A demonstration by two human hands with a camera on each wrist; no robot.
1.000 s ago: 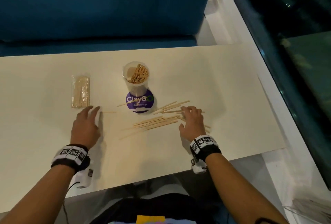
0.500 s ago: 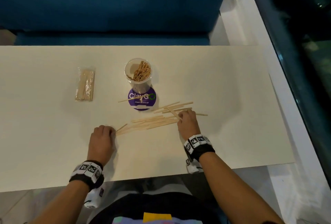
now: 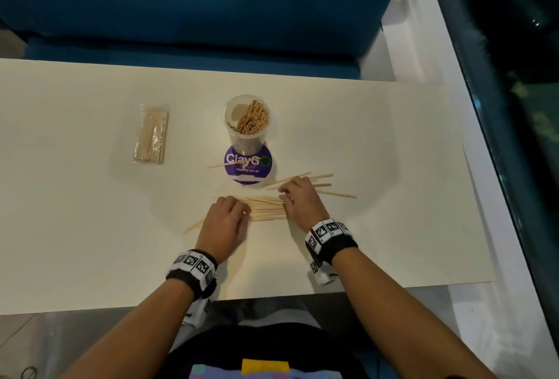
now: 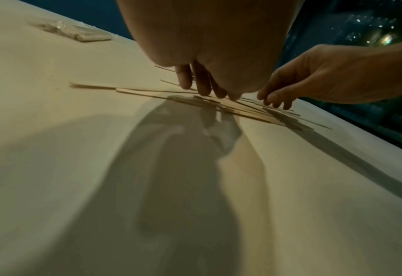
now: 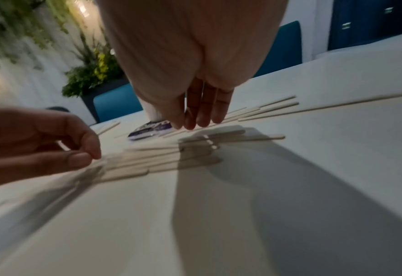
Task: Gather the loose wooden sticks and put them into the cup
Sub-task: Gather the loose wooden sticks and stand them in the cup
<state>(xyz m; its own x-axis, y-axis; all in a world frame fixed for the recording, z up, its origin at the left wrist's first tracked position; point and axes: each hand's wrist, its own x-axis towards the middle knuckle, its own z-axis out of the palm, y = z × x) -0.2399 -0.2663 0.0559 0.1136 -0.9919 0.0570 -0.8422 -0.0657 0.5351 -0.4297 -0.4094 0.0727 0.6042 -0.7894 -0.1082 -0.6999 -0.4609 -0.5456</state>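
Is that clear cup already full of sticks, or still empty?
Partly full: the upright cup holds a bunch of sticks leaning to one side, with bare space beside them.

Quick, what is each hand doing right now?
Left hand: open, fingertips resting on the loose wooden sticks.
Right hand: open, fingertips touching the same sticks.

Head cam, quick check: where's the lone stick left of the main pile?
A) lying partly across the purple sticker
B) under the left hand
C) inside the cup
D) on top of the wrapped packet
A: the stick lies flat with its right end over the purple sticker, in front of the cup.
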